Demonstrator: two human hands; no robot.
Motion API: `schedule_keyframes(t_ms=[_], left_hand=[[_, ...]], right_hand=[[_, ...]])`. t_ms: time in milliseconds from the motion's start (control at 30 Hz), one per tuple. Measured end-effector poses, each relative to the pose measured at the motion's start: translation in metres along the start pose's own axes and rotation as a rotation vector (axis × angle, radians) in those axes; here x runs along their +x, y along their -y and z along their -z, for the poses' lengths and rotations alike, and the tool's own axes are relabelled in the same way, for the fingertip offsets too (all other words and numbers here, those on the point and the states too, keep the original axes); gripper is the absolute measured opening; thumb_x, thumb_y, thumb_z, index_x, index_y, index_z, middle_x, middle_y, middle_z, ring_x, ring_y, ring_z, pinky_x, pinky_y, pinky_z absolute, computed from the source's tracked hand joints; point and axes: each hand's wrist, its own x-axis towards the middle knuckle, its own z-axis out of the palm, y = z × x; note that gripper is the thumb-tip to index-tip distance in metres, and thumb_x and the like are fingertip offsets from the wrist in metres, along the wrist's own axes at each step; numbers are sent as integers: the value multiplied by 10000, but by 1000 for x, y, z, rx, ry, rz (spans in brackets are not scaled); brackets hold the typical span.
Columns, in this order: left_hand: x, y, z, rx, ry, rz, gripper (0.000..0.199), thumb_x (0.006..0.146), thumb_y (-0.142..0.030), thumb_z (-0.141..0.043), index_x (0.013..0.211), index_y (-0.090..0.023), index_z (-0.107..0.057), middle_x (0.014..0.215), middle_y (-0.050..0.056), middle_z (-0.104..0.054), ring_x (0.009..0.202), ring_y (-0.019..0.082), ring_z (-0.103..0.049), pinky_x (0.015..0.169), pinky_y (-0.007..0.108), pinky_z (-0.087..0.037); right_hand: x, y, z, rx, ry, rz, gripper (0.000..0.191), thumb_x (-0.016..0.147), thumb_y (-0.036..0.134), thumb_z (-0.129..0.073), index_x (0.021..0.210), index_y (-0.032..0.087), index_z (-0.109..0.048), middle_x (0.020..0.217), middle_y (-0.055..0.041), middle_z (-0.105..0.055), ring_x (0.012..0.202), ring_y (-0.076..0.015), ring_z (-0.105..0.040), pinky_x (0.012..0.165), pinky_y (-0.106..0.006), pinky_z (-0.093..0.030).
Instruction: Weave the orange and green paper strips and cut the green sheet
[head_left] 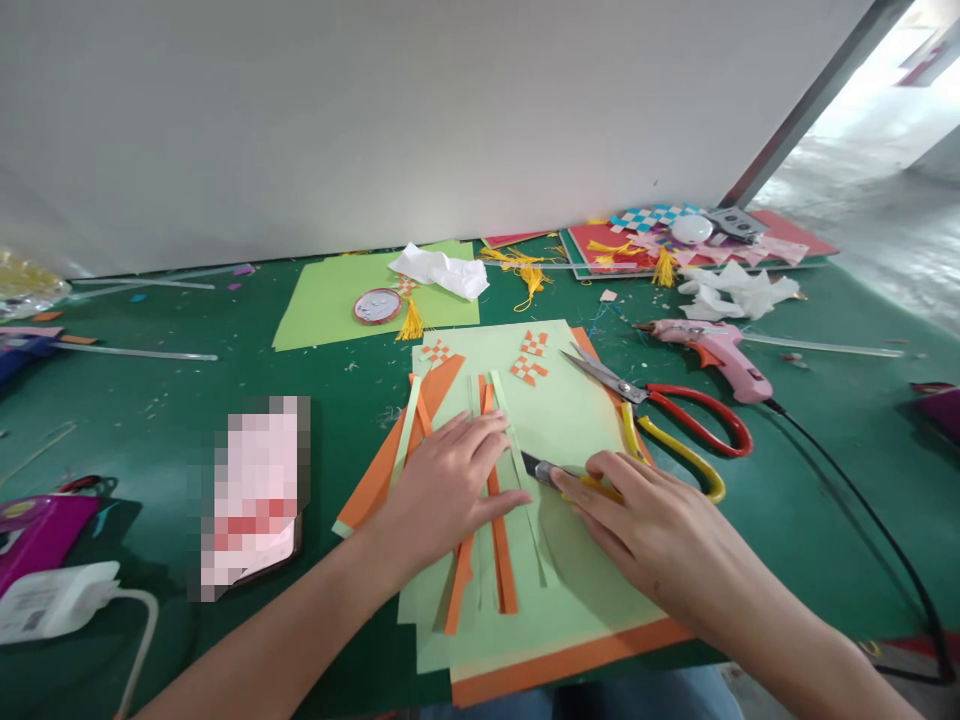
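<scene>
My left hand (454, 475) lies on orange paper strips (506, 560) and pale green strips, its fingers stretched out and the thumb apart, pressing down on them. A yellow box cutter (600, 488) is in my right hand (637, 520), the fingers closed round it. Its dark blade points left, close to the edge of a pale green strip (525, 490). Beneath lie pale green sheets (600, 600) over orange paper (570, 655). Small orange and green woven checkered pieces (529, 372) sit on the upper part of the sheet.
Scissors (675, 405) with red and yellow handles lie at the right, below a pink glue gun (712, 355). A phone (255, 500) and white charger (56, 600) are at the left. Behind are green sheets (322, 300), tissue (439, 270) and yellow tassels (525, 270).
</scene>
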Motion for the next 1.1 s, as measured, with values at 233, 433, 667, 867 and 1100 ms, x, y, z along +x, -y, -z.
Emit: schedule_keyframes(t_ms=[233, 433, 667, 867, 1100], left_hand=[[-1, 1, -2, 35, -23, -15, 618, 903, -601, -475, 1305, -133, -509, 1371, 125, -563, 1273, 260, -521, 1093, 452, -398], [-2, 2, -3, 47, -55, -57, 571, 916, -554, -503, 1283, -120, -554, 1385, 119, -554, 1308, 247, -489, 1134, 434, -357], [-3, 3, -5, 63, -70, -86, 631, 905, -616, -442, 1277, -121, -560, 1385, 127, -551, 1319, 249, -479, 1129, 427, -358], [-2, 0, -5, 55, -56, -63, 500, 937, -514, -496, 1237, -126, -590, 1382, 105, -559, 1330, 239, -466, 1134, 429, -352], [-1, -2, -3, 30, -40, -32, 491, 933, -517, -505, 1223, -133, -601, 1378, 98, -562, 1323, 238, -475, 1130, 428, -359]], right_hand=[[-9, 0, 0, 0, 19, 5, 348, 952, 178, -422, 1240, 181, -617, 926, -98, -582, 717, -180, -610, 596, -315, -521], [-10, 1, 1, 4, 24, 10, 333, 945, 181, -445, 1228, 186, -620, 908, -91, -579, 697, -176, -600, 580, -310, -517], [-5, 1, 1, 20, 8, 8, 331, 931, 165, -462, 1213, 158, -636, 880, -104, -578, 699, -191, -607, 578, -333, -536], [-2, 1, 1, 34, -14, 7, 321, 938, 171, -448, 1183, 165, -656, 858, -92, -576, 675, -187, -611, 561, -333, -537], [1, 0, -3, 27, 2, -5, 316, 935, 186, -471, 1194, 175, -651, 856, -85, -569, 684, -195, -612, 565, -342, -536]])
